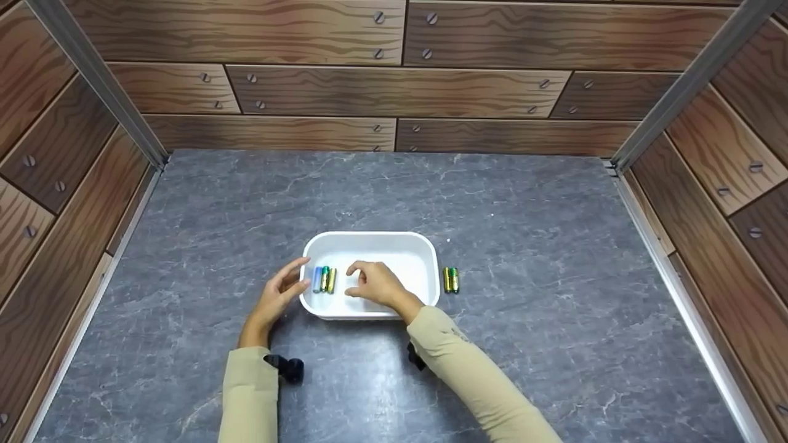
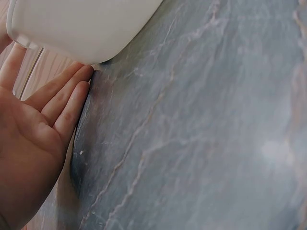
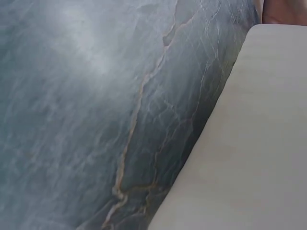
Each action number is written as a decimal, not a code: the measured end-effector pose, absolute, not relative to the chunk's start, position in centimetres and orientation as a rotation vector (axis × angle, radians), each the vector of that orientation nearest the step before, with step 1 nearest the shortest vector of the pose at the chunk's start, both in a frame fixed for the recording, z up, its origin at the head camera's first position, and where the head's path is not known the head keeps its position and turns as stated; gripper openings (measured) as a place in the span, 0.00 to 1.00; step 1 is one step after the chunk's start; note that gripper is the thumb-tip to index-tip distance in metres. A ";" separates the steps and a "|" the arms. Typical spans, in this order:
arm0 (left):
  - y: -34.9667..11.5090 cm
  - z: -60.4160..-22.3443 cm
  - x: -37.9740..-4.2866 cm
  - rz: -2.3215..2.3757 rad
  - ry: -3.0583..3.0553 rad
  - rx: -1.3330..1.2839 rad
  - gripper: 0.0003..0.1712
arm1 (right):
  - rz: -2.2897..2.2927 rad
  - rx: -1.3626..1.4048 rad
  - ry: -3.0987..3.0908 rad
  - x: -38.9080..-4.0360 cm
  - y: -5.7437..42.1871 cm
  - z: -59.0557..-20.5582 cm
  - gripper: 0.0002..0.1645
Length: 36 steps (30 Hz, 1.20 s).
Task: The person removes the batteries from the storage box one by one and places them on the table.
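A white tub (image 1: pixel 369 312) stands on the grey marbled tabletop. Inside, near its left end, three batteries lie side by side: a blue one (image 1: pixel 317 279), a green one (image 1: pixel 325 279) and a gold one (image 1: pixel 332 280). My left hand (image 1: pixel 280 294) is at the tub's left wall, thumb and index finger at the rim. In the left wrist view the other fingers (image 2: pixel 62 100) extend straight beside the tub's underside (image 2: pixel 86 33). Over the inside of the tub, just right of the batteries, is my right hand (image 1: pixel 378 284), thumb and index finger apart with nothing between them.
Two more green and gold batteries (image 1: pixel 451 280) lie on the tabletop (image 1: pixel 554 258), just outside the tub's right wall. Wood-patterned panels (image 1: pixel 394 92) enclose the back and both sides. In the right wrist view the tub's outer wall (image 3: pixel 249 139) fills the right.
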State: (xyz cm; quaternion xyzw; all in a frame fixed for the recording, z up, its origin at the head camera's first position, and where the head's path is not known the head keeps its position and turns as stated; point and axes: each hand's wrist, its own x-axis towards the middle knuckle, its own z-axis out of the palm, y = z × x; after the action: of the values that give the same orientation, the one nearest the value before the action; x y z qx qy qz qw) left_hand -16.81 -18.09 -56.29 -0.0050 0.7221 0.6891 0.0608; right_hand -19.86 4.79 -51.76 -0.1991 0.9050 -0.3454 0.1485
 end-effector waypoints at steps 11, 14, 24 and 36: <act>-18.0 -56.5 -16.8 2.027 2.239 -0.029 0.29 | -0.976 -0.465 2.657 -20.2 2.9 -52.5 0.28; -17.9 -56.6 -16.8 2.041 2.228 -0.012 0.29 | -0.991 -0.441 2.660 -20.2 2.6 -52.7 0.31; -17.9 -56.5 -16.8 2.081 2.195 -0.017 0.28 | -0.863 -0.367 2.644 -20.2 1.7 -53.3 0.41; -17.9 -56.4 -16.7 2.078 2.222 -0.005 0.28 | -0.657 -0.389 2.719 -19.8 0.8 -53.1 0.41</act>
State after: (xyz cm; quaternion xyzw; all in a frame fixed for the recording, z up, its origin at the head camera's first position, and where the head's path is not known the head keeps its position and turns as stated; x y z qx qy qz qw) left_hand -16.73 -17.94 -56.35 -0.0015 0.7294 0.6823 0.0498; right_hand -19.80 0.77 -53.08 -0.1360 0.9506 -0.2298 0.1581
